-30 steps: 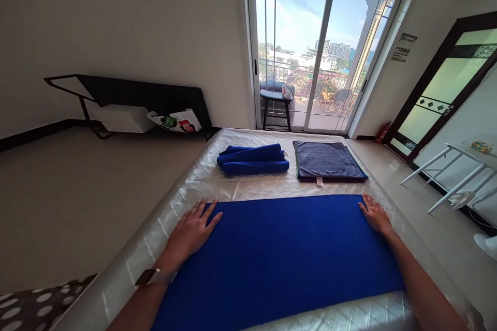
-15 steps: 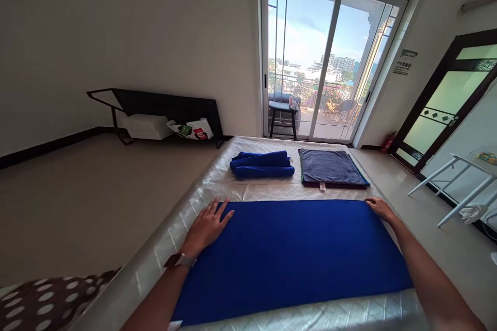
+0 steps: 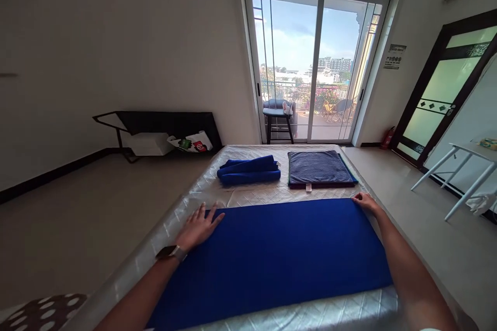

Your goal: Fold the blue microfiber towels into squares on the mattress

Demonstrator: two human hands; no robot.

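Observation:
A blue towel [image 3: 279, 253] lies spread flat across the mattress [image 3: 341, 302] in front of me. My left hand [image 3: 197, 228] rests palm down on its far left corner, the fingers spread. At the far right corner, my right hand [image 3: 366, 201] pinches the towel's edge between thumb and fingers. Beyond the towel, loosely folded blue cloth [image 3: 248, 171] lies on the left. To its right is a flat stack of folded towels [image 3: 320, 169], grey-purple on top, with a white tag at the near edge.
Past the mattress stands a sliding glass door [image 3: 287, 62], a dark stool [image 3: 276, 114] showing through it. A black frame [image 3: 166, 121] with a white box [image 3: 149, 144] leans by the left wall. White table legs [image 3: 469, 194] stand at right; polka-dot fabric [image 3: 48, 313] is at lower left.
The camera view has shifted, so the towels and both hands appear slightly farther left. Each hand keeps its place on its far corner of the blue towel, which still lies flat.

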